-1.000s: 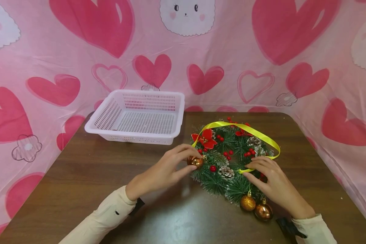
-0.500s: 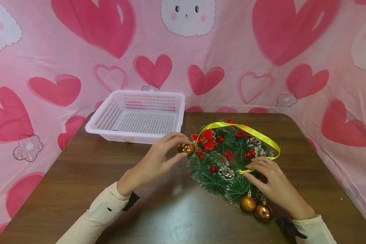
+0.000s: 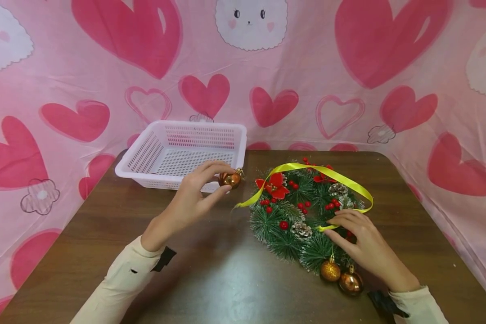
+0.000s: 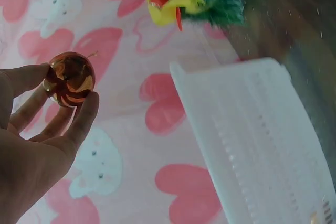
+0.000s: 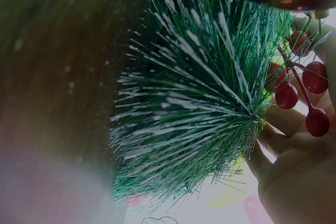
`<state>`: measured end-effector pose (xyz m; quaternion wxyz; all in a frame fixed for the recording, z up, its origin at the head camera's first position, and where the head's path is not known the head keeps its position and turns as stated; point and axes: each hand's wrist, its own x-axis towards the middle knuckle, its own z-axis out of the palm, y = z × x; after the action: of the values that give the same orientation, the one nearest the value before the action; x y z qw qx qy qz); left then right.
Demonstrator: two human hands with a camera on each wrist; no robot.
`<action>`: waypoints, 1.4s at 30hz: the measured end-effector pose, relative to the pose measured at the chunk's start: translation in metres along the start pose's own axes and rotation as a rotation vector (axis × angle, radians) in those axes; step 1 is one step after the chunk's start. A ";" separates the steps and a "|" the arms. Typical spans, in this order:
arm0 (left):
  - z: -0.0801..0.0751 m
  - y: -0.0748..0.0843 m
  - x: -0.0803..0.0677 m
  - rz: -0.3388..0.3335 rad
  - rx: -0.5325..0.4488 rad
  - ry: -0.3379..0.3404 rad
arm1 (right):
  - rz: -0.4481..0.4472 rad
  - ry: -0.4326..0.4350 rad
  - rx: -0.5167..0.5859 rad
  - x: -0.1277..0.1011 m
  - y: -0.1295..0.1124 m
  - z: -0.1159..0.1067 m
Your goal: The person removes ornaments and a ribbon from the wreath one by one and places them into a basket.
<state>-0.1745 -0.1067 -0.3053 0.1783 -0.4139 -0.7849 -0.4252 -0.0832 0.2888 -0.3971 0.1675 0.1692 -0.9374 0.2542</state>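
In the head view my left hand [image 3: 186, 202] pinches a shiny copper Christmas ball [image 3: 231, 179] between thumb and fingertips, in front of the basket's right corner. The left wrist view also shows this bauble [image 4: 69, 80] at the fingertips. A green Christmas wreath [image 3: 283, 243] with red flowers, berries and pinecones lies on the table. Across its top loops a yellow ribbon [image 3: 295, 167], its left end loose beside the wreath. At the wreath's right side my right hand [image 3: 362, 238] pinches the ribbon's other end. Two more balls [image 3: 351, 283] hang at the wreath's near edge.
A white perforated plastic basket [image 3: 180, 180] stands at the back left of the brown wooden table [image 3: 210, 279]. Behind the table hangs a pink heart-patterned cloth [image 3: 243, 63].
My left hand has drawn the copper ball away from the wreath, left and back toward the basket. The ribbon's left end now shows loose. My right hand stays put.
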 end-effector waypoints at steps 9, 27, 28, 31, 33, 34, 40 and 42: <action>-0.024 -0.023 0.001 -0.065 0.059 0.114 | -0.011 0.003 0.000 -0.001 0.002 0.002; -0.036 -0.043 0.000 -0.101 0.080 0.160 | -0.027 0.007 -0.021 0.000 -0.001 0.000; -0.036 -0.043 0.000 -0.104 0.075 0.160 | -0.030 0.011 -0.020 0.000 -0.001 0.000; -0.037 -0.045 0.000 -0.114 0.063 0.163 | -0.038 0.023 -0.023 0.000 -0.001 0.001; -0.036 -0.047 0.000 -0.122 0.062 0.166 | -0.039 0.023 -0.024 -0.001 0.000 0.001; -0.036 -0.048 0.000 -0.126 0.059 0.167 | -0.041 0.021 -0.023 -0.001 0.001 0.001; -0.035 -0.046 0.001 -0.142 0.055 0.183 | -0.048 0.012 -0.022 -0.001 0.003 0.002; -0.035 -0.039 0.003 -0.147 0.053 0.183 | -0.046 0.014 -0.021 -0.001 0.003 0.002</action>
<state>-0.2099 -0.1454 -0.3036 0.2284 -0.3096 -0.8046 -0.4522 -0.0840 0.2908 -0.4005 0.1819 0.1874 -0.9346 0.2416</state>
